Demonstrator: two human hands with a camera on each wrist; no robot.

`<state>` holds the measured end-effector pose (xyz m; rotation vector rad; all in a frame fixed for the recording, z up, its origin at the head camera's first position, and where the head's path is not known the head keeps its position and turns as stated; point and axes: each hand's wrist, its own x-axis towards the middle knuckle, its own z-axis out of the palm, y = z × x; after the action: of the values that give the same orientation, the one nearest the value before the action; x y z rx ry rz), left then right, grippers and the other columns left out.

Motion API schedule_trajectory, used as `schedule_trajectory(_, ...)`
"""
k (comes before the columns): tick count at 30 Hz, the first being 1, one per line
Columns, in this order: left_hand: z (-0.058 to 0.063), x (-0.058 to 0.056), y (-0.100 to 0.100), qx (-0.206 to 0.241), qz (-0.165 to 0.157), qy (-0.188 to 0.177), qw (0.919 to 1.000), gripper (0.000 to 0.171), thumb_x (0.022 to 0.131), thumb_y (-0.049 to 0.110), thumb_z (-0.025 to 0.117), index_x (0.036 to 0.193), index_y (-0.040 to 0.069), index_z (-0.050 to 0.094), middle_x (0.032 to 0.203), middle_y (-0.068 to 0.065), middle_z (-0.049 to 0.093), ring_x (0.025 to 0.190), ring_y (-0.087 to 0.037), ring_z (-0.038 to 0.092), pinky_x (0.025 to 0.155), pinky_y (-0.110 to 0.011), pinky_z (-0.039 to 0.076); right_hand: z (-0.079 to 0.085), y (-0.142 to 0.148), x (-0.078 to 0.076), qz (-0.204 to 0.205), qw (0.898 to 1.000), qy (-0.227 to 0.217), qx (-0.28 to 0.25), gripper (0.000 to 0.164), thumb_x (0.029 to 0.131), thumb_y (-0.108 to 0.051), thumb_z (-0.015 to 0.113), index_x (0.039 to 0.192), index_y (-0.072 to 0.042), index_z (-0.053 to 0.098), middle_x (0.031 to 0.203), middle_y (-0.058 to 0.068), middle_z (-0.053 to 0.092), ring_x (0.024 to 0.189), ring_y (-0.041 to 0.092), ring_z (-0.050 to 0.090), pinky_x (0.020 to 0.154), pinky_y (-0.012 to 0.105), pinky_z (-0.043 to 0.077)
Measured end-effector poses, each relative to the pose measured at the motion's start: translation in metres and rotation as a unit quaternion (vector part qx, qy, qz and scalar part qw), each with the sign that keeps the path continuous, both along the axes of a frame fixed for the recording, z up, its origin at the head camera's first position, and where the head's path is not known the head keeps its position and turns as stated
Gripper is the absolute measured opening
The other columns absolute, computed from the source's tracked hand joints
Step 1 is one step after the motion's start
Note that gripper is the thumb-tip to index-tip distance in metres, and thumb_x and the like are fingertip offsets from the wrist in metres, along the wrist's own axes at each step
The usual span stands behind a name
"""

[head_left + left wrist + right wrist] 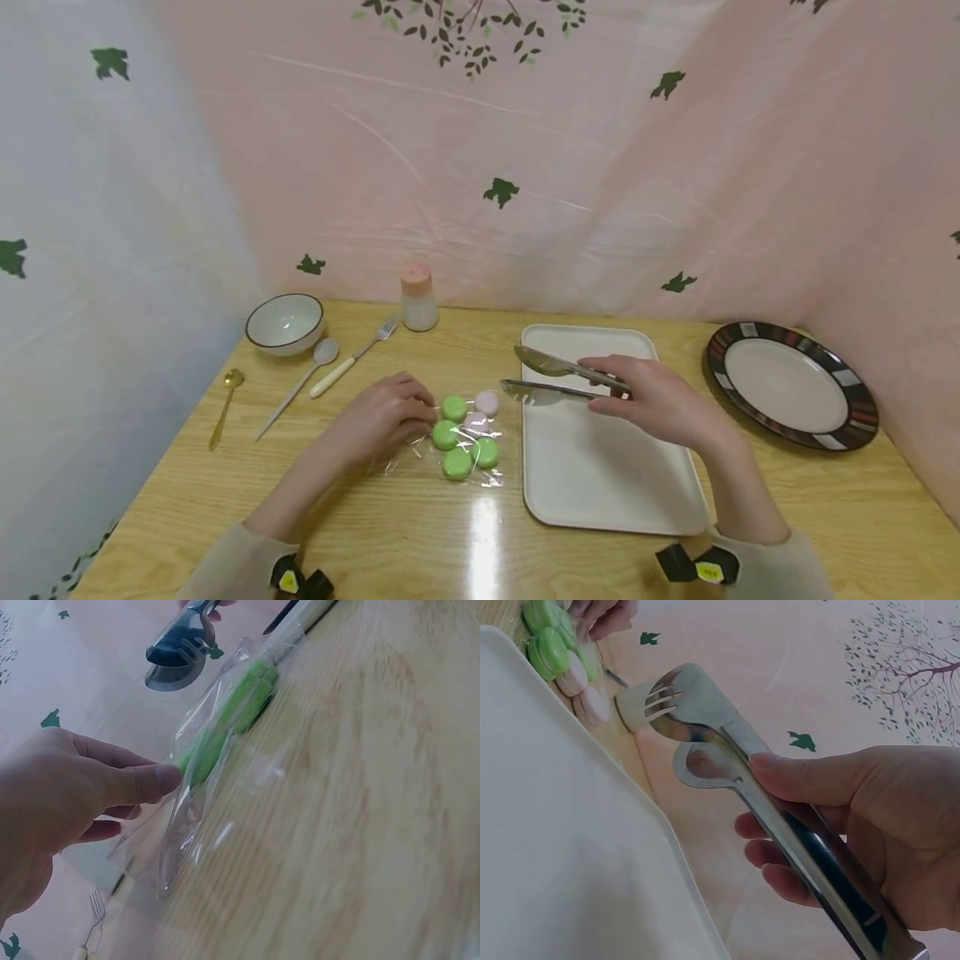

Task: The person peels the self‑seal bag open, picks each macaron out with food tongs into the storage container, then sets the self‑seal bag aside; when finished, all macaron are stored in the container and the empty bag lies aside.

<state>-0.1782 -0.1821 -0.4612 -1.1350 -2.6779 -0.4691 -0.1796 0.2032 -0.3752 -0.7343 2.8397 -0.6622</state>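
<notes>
My left hand (386, 417) pinches the edge of a clear plastic bag (491, 478) lying on the table. Inside the bag sit several green macarons (457, 464) and a couple of pale pink macarons (486, 403). In the left wrist view the thumb (166, 778) presses on the film (176, 840) beside the green ones. Metal tongs (546, 364) are gripped in my right hand (660, 404) above a white tray (600, 500). Their two ends stand apart, point left toward the bag, and have nothing between them; one end is slotted, as the right wrist view shows.
Left of the bag lie a fork (333, 377), a grey spoon (296, 392) and a gold spoon (222, 412). Behind them are a bowl (285, 323) and a pink-capped shaker (418, 304). A dark-rimmed plate (787, 392) is at the right. Patterned cloth (450, 142) hangs behind the table.
</notes>
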Motion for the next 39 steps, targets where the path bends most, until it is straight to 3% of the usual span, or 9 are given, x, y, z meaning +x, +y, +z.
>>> schedule_trajectory(7, 0.002, 0.001, 0.002, 0.0, 0.0, 0.026, 0.9997, 0.007, 0.08, 0.021, 0.074, 0.087, 0.024, 0.075, 0.092, 0.013, 0.067, 0.093, -0.005, 0.055, 0.087, -0.026, 0.049, -0.001, -0.001, -0.001, 0.004, 1.0, -0.006, 0.003, 0.052, 0.086, -0.034, 0.068, 0.134, -0.024, 0.052, 0.12, -0.002, 0.063, 0.079, 0.01, 0.053, 0.067, 0.025, 0.044)
schedule_trajectory(16, 0.007, -0.002, -0.003, 0.03, 0.047, -0.031, 0.998, 0.01, 0.082, 0.015, 0.072, 0.087, 0.024, 0.072, 0.09, 0.016, 0.063, 0.084, 0.0, 0.059, 0.079, -0.024, 0.053, -0.002, -0.002, -0.001, 0.006, 1.0, -0.011, 0.003, 0.05, 0.086, -0.033, 0.068, 0.133, -0.024, 0.054, 0.12, -0.002, 0.063, 0.08, 0.009, 0.055, 0.068, 0.025, 0.045)
schedule_trajectory(24, 0.01, -0.007, -0.013, 0.084, 0.058, -0.083, 0.9913, 0.008, 0.084, 0.016, 0.07, 0.087, 0.023, 0.07, 0.089, 0.017, 0.063, 0.083, 0.003, 0.059, 0.076, -0.02, 0.053, 0.0, -0.001, 0.0, 0.015, 1.0, -0.002, 0.001, 0.047, 0.086, -0.032, 0.069, 0.13, -0.024, 0.056, 0.111, -0.005, 0.066, 0.073, 0.007, 0.053, 0.062, 0.022, 0.043)
schedule_trajectory(33, 0.016, -0.011, -0.022, 0.124, 0.051, -0.107, 0.9851, 0.005, 0.086, 0.016, 0.068, 0.088, 0.02, 0.072, 0.089, 0.015, 0.064, 0.084, 0.001, 0.059, 0.075, -0.021, 0.053, 0.005, 0.001, 0.003, 0.03, 0.999, 0.028, -0.005, 0.042, 0.086, -0.028, 0.068, 0.127, -0.025, 0.058, 0.11, -0.012, 0.066, 0.076, 0.002, 0.056, 0.067, 0.021, 0.046)
schedule_trajectory(39, 0.016, -0.012, -0.027, 0.144, 0.038, -0.088, 0.9849, 0.006, 0.084, 0.016, 0.07, 0.088, 0.02, 0.072, 0.09, 0.015, 0.065, 0.084, 0.0, 0.061, 0.075, -0.022, 0.053, 0.005, 0.001, 0.004, 0.039, 0.999, 0.03, 0.014, 0.039, 0.085, -0.029, 0.069, 0.123, -0.028, 0.061, 0.101, -0.015, 0.066, 0.073, 0.002, 0.054, 0.064, 0.021, 0.044)
